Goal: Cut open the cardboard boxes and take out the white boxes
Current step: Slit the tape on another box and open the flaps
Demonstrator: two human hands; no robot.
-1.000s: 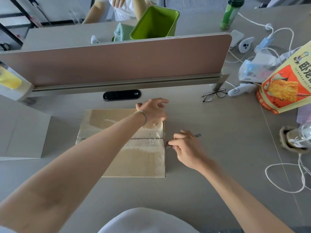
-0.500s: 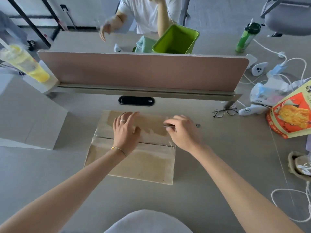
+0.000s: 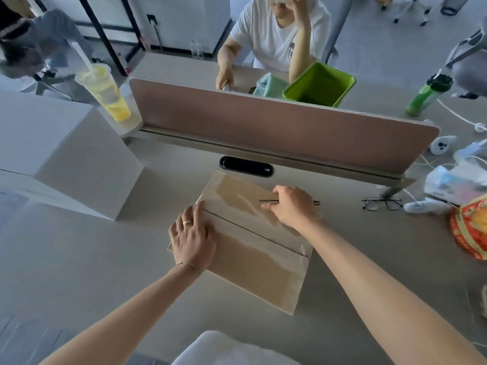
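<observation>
A flat brown cardboard box (image 3: 253, 270) wrapped in clear tape lies on the grey desk in front of me, with a dark slit running along its centre seam. My left hand (image 3: 192, 238) lies flat on the box's left end, fingers straight, pressing it down. My right hand (image 3: 292, 206) grips a thin dark cutter (image 3: 268, 200) over the far flap, blade tip pointing left, handle end sticking out to the right. A large white box (image 3: 66, 159) stands on the desk to the left.
A pink divider panel (image 3: 276, 127) runs across the desk behind the box, with a black grommet (image 3: 246, 167) below it. Glasses (image 3: 382, 203), cables, a plastic bag and an orange snack bag (image 3: 471, 227) crowd the right side. A yellow iced drink (image 3: 105, 93) stands far left. Another person sits opposite.
My left hand slid from the box's middle to its left end. The box now lies turned at an angle. My right hand stays on the far flap with the cutter.
</observation>
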